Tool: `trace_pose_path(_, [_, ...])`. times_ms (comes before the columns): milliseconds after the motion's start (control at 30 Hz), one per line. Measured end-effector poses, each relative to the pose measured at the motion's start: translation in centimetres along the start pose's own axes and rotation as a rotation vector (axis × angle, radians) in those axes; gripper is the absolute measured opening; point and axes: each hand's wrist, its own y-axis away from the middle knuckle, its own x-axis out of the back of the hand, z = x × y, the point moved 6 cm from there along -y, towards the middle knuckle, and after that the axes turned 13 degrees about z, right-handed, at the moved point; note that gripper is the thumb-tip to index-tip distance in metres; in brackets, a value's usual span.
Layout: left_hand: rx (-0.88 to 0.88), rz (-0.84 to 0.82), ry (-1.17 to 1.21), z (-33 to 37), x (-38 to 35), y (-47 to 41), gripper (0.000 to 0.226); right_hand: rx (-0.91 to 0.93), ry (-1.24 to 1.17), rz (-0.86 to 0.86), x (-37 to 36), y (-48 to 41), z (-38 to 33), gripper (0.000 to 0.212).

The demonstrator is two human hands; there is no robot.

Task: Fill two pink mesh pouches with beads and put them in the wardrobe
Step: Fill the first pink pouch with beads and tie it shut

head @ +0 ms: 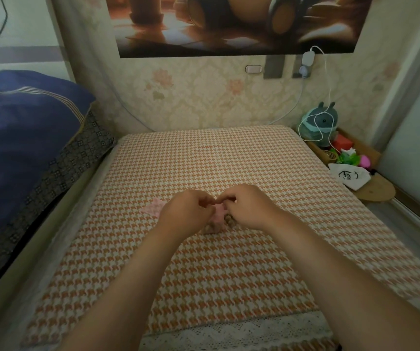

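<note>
Pink mesh pouch [217, 216] pinched between left hand [187, 211] and right hand [245, 207].

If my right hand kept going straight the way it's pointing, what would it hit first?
Probably the left hand: the right hand points at it across the pink mesh pouch between them; depth is unclear.

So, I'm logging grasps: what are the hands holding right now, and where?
The left hand and right hand both pinch one pink mesh pouch, apparently at its top opening.
</note>
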Motion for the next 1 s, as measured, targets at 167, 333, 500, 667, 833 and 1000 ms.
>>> trace_pose_path(167, [0.019,0.0,-0.052,-0.1,0.7,0.0,0.019,-0.039,0.022,0.062,0.7,-0.5,1.7,0.024])
trace_pose_path(333, [0.03,0.006,-0.029,0.0,1.5,-0.2,0.018,-0.048,0.185,-0.017,-0.5,-0.1,2.7,0.021])
trace_pose_path(500, [0.043,-0.005,-0.034,-0.6,1.6,0.1,0.018,-0.045,0.334,-0.104,-2.2,0.2,2.8,0.018])
trace_pose_path(667, [0.029,-0.054,0.012,-1.1,1.2,0.3,0.017,-0.038,0.403,-0.097,-3.4,0.0,2.4,0.017])
trace_pose_path(833, [-0.014,-0.13,0.036,-1.1,1.4,0.4,0.025,-0.015,0.412,-0.096,-3.8,0.0,2.2,0.018])
trace_pose_path(1000, [-0.019,-0.108,0.029,-1.4,1.9,0.2,0.025,-0.009,0.252,0.073,-1.2,-0.4,0.2,0.006])
